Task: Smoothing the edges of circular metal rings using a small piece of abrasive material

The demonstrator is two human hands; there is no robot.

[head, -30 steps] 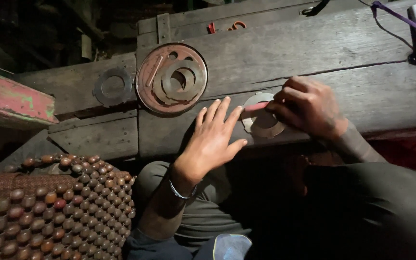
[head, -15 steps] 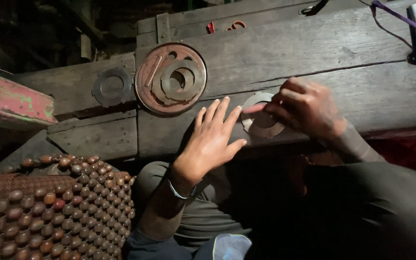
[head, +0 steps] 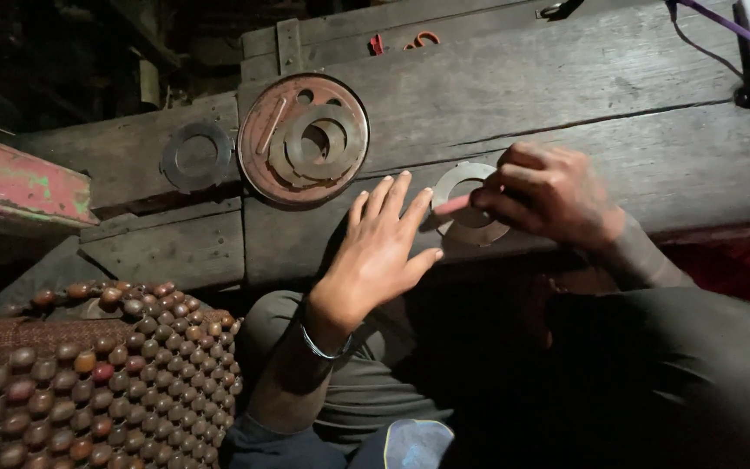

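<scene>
A flat grey ring-shaped gasket [head: 466, 200] lies at the near edge of a worn wooden bench [head: 566, 95]. My right hand [head: 549, 193] is closed around a short pinkish stick [head: 451, 205] whose tip rests on the ring. My left hand [head: 382, 252] lies flat with fingers spread, its fingertips pressing beside the ring's left edge. A thin bangle circles my left wrist. The right part of the ring is hidden under my right hand.
A large rusty round plate [head: 304, 139] with smaller rings stacked on it lies to the left on the bench. A dark ring [head: 196, 156] sits further left. A beaded seat cover [head: 71, 382] is at lower left, a red painted beam [head: 10, 182] at left.
Nothing has clearly changed; both hands stay on the ring with only a slight shift.
</scene>
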